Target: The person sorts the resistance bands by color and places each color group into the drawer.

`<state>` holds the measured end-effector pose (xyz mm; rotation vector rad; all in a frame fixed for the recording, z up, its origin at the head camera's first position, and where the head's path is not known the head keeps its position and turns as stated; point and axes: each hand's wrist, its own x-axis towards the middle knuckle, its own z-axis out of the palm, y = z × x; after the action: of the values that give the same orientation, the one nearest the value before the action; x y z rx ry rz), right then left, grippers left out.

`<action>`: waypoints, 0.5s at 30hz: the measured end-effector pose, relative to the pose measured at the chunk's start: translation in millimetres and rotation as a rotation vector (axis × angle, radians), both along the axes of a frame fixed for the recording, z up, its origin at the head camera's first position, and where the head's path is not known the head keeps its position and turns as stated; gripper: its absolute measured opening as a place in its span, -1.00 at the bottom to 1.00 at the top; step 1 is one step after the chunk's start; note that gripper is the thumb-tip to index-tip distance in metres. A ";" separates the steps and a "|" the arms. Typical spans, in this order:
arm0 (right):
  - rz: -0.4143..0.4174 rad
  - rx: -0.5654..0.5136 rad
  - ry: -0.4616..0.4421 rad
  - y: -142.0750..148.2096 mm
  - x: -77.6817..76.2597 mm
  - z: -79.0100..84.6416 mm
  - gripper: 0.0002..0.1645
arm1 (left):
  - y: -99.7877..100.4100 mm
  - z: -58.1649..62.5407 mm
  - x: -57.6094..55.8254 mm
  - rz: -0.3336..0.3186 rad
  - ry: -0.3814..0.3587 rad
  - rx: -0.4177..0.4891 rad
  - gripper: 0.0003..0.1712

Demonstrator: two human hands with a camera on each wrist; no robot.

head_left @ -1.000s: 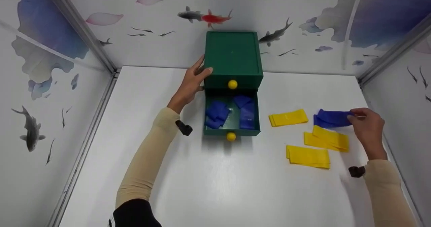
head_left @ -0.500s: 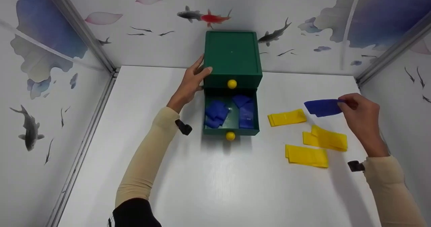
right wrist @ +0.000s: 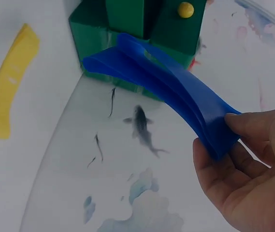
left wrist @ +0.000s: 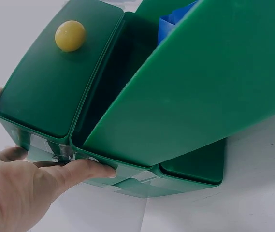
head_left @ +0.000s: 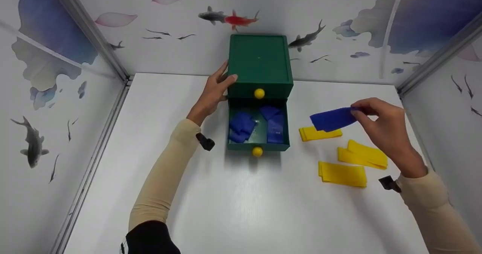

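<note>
My right hand [head_left: 388, 127] pinches one end of a folded blue resistance band [head_left: 333, 119] between thumb and fingers, over the right side of the table. Seen from the right wrist, its layers [right wrist: 161, 79] spread into loops at the far end. My left hand [head_left: 211, 95] rests against the left side of a green drawer cabinet [head_left: 260, 60], fingers straight along the side and thumb at the top's front corner. Below the cabinet's upper drawer, a lower drawer [head_left: 241, 147] is pulled out. Two folded blue bands [head_left: 243, 126] lie inside it, one left, one right.
Three folded yellow bands lie right of the cabinet: a rear band [head_left: 322, 134], a middle band [head_left: 363, 155] and a front band [head_left: 343, 174]. Yellow knobs, such as the lower knob [head_left: 257, 152], stick out of the drawer fronts. A fish-patterned wall [head_left: 180, 54] stands behind.
My right hand has lifted the blue band off the table, from beside the yellow ones, and carried it left toward the cabinet. My left hand and the drawer have stayed in place.
</note>
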<state>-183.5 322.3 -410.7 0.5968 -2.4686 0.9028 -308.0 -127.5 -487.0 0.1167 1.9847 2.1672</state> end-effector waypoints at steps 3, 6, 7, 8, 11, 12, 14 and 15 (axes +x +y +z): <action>0.069 0.021 0.035 -15.1 3.1 6.2 -0.77 | -0.7 -0.7 0.2 0.000 0.002 0.003 -0.03; 0.129 0.029 0.055 -30.2 4.8 9.9 -0.75 | -1.4 -1.9 -0.5 0.000 0.006 0.009 -0.04; 0.144 0.032 0.053 -35.1 5.5 11.0 -0.76 | -1.4 -2.3 -0.8 -0.001 0.007 0.011 -0.04; 0.159 0.034 0.049 -40.2 6.1 11.8 -0.76 | -1.3 -2.2 -0.9 -0.004 0.010 0.011 -0.04; 0.205 0.029 0.037 -55.8 8.1 13.2 -0.75 | -0.4 -2.3 -1.3 -0.004 0.011 0.011 -0.03; 0.222 0.025 0.032 -61.2 8.8 13.2 -0.75 | -0.2 -2.2 -1.4 -0.003 0.010 0.009 -0.03; 0.258 0.008 0.033 -72.7 10.7 12.2 -0.73 | 0.4 -1.6 -1.2 -0.001 0.010 0.006 -0.02; 0.276 0.002 0.030 -78.4 11.7 11.7 -0.72 | 0.7 -1.5 -1.1 0.000 0.009 0.004 -0.02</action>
<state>-171.9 243.9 -399.0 0.9622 -2.3978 0.9839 -309.1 -126.8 -488.5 0.1273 1.9851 2.1754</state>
